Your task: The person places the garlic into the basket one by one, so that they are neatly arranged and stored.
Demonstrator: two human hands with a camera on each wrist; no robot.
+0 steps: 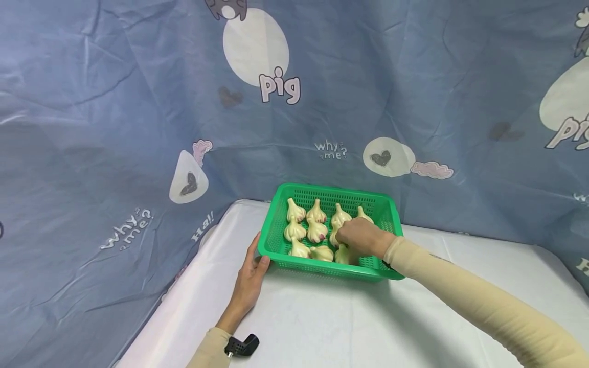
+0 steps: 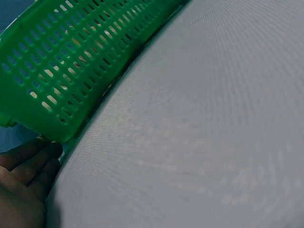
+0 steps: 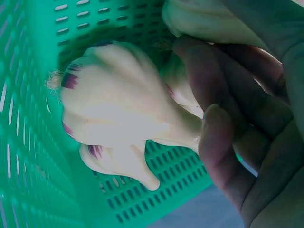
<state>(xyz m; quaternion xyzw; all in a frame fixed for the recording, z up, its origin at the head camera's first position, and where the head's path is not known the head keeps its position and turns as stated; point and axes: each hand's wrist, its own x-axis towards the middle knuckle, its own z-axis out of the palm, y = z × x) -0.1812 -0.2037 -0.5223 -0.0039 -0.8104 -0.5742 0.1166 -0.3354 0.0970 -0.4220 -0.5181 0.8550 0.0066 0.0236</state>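
A green slotted plastic basket [image 1: 391,214] stands on the white-covered table with several pale garlic bulbs [image 1: 317,231] in it, roughly in rows. My left hand [image 1: 250,276] touches the basket's near left corner, its fingers fairly straight; in the left wrist view the fingertips [image 2: 54,149] meet the basket's lower corner. My right hand [image 1: 362,236] reaches into the right part of the basket. Seen from the right wrist, its fingers pinch the stem end of a purple-marked garlic bulb [image 3: 114,95], above another bulb [image 3: 118,164]. The hand hides some bulbs in the head view.
A blue printed cloth [image 1: 331,112] hangs behind and to the left of the table. The white tabletop [image 1: 317,327] extends in front of the basket and to its right. The basket's raised rim [image 1: 322,266] runs between the bulbs and the near edge.
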